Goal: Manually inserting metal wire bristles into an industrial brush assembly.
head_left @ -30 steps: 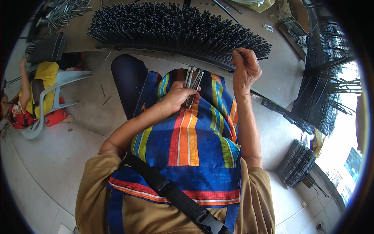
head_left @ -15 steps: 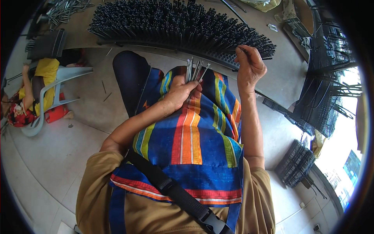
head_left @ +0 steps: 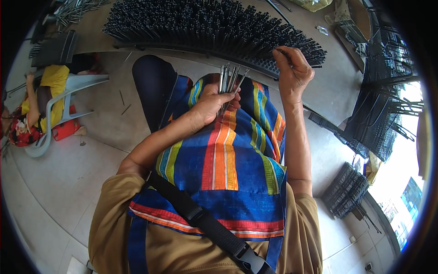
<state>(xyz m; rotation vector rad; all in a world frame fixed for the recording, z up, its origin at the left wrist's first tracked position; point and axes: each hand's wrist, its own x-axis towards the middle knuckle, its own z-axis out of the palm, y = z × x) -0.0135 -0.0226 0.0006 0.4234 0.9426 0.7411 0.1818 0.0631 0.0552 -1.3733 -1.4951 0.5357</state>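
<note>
My left hand (head_left: 211,104) is closed around a small bunch of thin silvery metal rods (head_left: 227,78), held upright over my lap. Ahead of it stands a long black perforated rack (head_left: 248,63), packed with a dense mass of upright dark rods (head_left: 205,28). At the rack's right front part, my right hand (head_left: 295,75) has thumb and forefinger pinched together among the rod ends. Whatever is between those fingertips is too small and dark to make out.
A striped apron (head_left: 223,160) covers my lap. At far left a person in yellow clothing (head_left: 54,82) is beside a grey plastic chair (head_left: 80,84). Loose metal rods (head_left: 75,13) lie at the far left of the table. Black mesh racks (head_left: 376,123) stand on the right.
My right hand has shifted slightly up and left, its fingertips closer to the rods. The left hand still holds its bunch, nearly in the same place.
</note>
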